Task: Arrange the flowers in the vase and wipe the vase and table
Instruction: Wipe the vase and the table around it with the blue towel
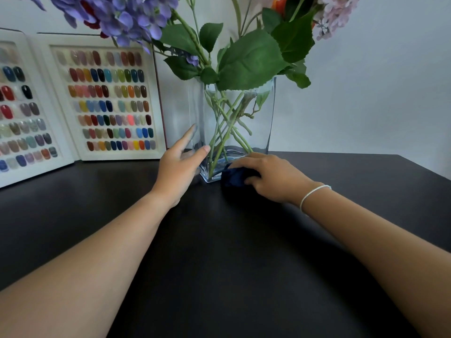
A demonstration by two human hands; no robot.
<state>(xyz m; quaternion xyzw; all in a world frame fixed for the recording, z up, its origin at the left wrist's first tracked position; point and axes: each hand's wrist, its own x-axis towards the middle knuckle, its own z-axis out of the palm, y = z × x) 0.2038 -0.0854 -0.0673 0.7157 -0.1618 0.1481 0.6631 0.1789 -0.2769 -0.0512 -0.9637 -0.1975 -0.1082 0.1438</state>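
Glass vase [234,132], clear, square-sided, upright at the far middle of the dark table [219,264], its long axis vertical. Contents: flowers [127,20], purple at left, pale pink at right, with broad green leaves; stems crossing inside the glass down to the base. Dark blue cloth [235,178], bunched, pressed at the near right foot of the vase where glass meets tabletop. Right hand [271,179], curled closed over the cloth, bracelet [314,193] on the wrist. Left hand [181,164], open and spread, fingers extended against the vase's left face, apparently steadying it. Both hands sit at the vase base, one on each side; the right is better placed to wipe. Nail colour sample boards [107,101] stand against the wall at far left. No readable writing, brand or label visible.
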